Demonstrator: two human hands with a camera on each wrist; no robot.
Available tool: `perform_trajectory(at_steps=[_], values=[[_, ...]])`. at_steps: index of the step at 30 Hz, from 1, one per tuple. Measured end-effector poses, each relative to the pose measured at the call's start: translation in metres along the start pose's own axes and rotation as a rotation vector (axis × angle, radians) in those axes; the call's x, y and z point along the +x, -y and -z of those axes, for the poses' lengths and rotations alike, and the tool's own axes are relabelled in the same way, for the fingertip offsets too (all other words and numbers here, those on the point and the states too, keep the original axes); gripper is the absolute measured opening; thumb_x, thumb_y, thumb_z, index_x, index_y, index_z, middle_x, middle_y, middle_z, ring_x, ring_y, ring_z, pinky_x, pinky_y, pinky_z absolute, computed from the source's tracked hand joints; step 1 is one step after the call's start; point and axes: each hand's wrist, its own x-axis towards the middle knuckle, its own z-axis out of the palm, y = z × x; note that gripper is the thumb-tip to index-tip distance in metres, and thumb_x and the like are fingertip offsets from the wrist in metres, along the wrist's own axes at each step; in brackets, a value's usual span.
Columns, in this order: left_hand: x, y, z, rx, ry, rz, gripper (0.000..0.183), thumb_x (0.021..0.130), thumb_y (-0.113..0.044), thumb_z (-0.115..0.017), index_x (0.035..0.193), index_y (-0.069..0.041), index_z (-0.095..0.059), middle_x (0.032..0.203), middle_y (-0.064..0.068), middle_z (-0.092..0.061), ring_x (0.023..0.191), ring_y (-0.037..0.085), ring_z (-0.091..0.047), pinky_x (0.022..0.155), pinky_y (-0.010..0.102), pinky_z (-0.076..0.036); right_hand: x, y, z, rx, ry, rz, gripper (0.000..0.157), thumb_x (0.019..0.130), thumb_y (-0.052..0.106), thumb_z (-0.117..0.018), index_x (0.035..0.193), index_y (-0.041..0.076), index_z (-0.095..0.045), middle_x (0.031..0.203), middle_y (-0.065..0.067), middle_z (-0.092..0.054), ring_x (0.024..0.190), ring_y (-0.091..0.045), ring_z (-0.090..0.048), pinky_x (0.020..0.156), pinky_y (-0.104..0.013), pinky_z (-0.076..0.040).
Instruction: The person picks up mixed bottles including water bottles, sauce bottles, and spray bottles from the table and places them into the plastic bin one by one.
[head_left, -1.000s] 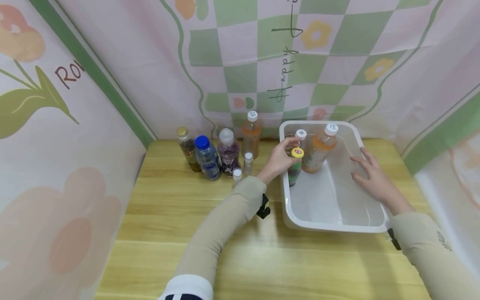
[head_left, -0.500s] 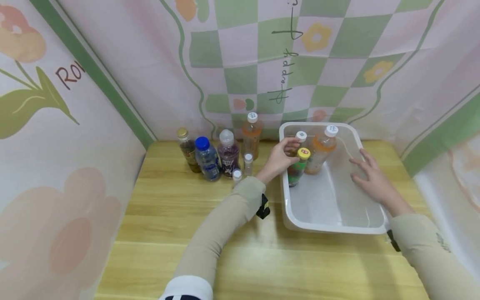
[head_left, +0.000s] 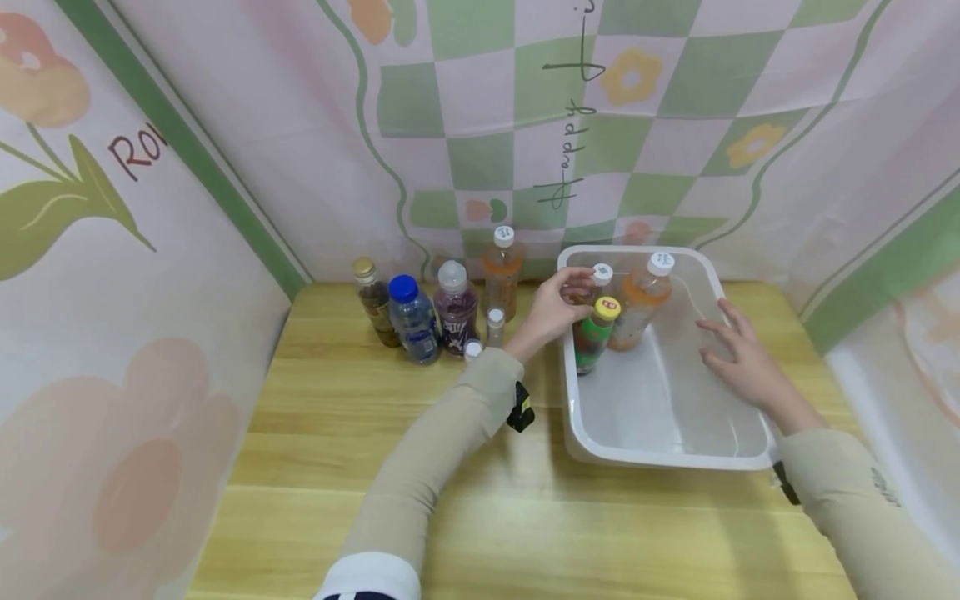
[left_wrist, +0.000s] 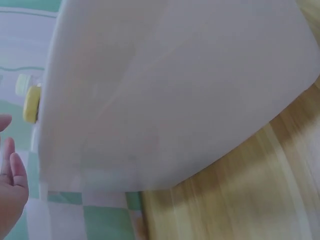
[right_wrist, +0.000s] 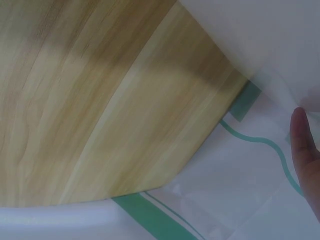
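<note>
My left hand (head_left: 553,312) hangs over the left rim of a white plastic bin (head_left: 675,458), its thumb close to the yellow cap of a green-labelled bottle (head_left: 593,337). In the left wrist view a gap separates the fingers (left_wrist: 17,170) from that yellow cap (left_wrist: 31,105). The bottle leans slightly inside the bin's left side. Behind it are a white-capped bottle (head_left: 602,275), partly hidden by the hand, and an orange-banded clear bottle (head_left: 645,292). My right hand (head_left: 746,358) lies at the bin's right rim, fingers spread over the edge, holding nothing.
Left of the bin on the wooden table (head_left: 337,450) stand a gold-capped bottle (head_left: 377,304), a blue-capped bottle (head_left: 416,321), a purple bottle (head_left: 457,317), an orange-banded bottle (head_left: 502,271) and two small white-capped bottles. A patterned cloth (head_left: 480,100) hangs behind.
The green-labelled bottle tipped slightly rightward, away from the left fingers, which let it go. My left hand has drawn back a little leftward. The right hand stays at the rim.
</note>
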Motion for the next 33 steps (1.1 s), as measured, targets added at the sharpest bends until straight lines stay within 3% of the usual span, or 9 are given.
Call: perform_trajectory(at_steps=[3, 9, 16, 21, 29, 33], values=[[0.001, -0.003, 0.006, -0.016, -0.006, -0.005, 0.050, 0.081, 0.010, -0.065, 0.127, -0.005, -0.055, 0.122, 0.015, -0.063, 0.112, 0.028, -0.060, 0.099, 0.037, -0.051, 0.000, 0.000, 0.001, 0.002, -0.002, 0.000, 0.047, 0.092, 0.007, -0.052, 0.134, -0.012, -0.041, 0.159, -0.024, 0.004, 0.135, -0.063, -0.008, 0.097, -0.081, -0.013], [0.002, -0.008, 0.018, -0.027, 0.000, -0.003, 0.049, 0.083, 0.009, -0.064, 0.128, -0.007, -0.055, 0.125, 0.012, -0.061, 0.115, 0.027, -0.059, 0.090, 0.025, -0.053, 0.000, 0.002, 0.002, -0.002, 0.005, -0.007, 0.047, 0.093, 0.007, -0.052, 0.134, -0.011, -0.041, 0.159, -0.024, 0.004, 0.136, -0.063, -0.007, 0.096, -0.081, -0.013], [0.009, -0.013, 0.032, -0.013, -0.041, -0.061, 0.048, 0.082, 0.010, -0.064, 0.128, -0.004, -0.054, 0.126, 0.017, -0.060, 0.116, 0.029, -0.058, 0.100, 0.031, -0.049, -0.002, 0.003, 0.002, -0.016, 0.024, -0.026, 0.047, 0.094, 0.011, -0.051, 0.136, -0.010, -0.041, 0.160, -0.022, 0.006, 0.135, -0.063, -0.007, 0.094, -0.082, -0.016], [0.015, -0.018, 0.042, -0.034, -0.143, -0.088, 0.050, 0.080, 0.013, -0.062, 0.127, -0.003, -0.055, 0.125, 0.016, -0.061, 0.116, 0.027, -0.059, 0.100, 0.026, -0.049, -0.001, 0.002, 0.002, -0.022, 0.028, -0.033, 0.047, 0.095, 0.011, -0.051, 0.136, -0.009, -0.041, 0.160, -0.022, 0.006, 0.136, -0.063, -0.007, 0.095, -0.082, -0.016], [0.024, -0.015, 0.059, -0.117, -0.358, -0.117, 0.052, 0.076, 0.020, -0.056, 0.123, -0.001, -0.057, 0.125, 0.018, -0.061, 0.118, 0.031, -0.056, 0.104, 0.038, -0.047, -0.001, 0.003, 0.002, -0.032, 0.022, -0.028, 0.047, 0.094, 0.010, -0.052, 0.135, -0.009, -0.042, 0.160, -0.021, 0.005, 0.134, -0.064, -0.010, 0.093, -0.082, -0.017], [0.028, -0.012, 0.068, -0.087, -0.447, -0.097, 0.052, 0.076, 0.019, -0.055, 0.122, -0.004, -0.058, 0.124, 0.014, -0.063, 0.118, 0.027, -0.057, 0.099, 0.033, -0.050, -0.001, 0.003, 0.002, -0.037, 0.027, -0.034, 0.047, 0.095, 0.011, -0.052, 0.136, -0.008, -0.041, 0.160, -0.021, 0.006, 0.135, -0.063, -0.010, 0.093, -0.082, -0.018]])
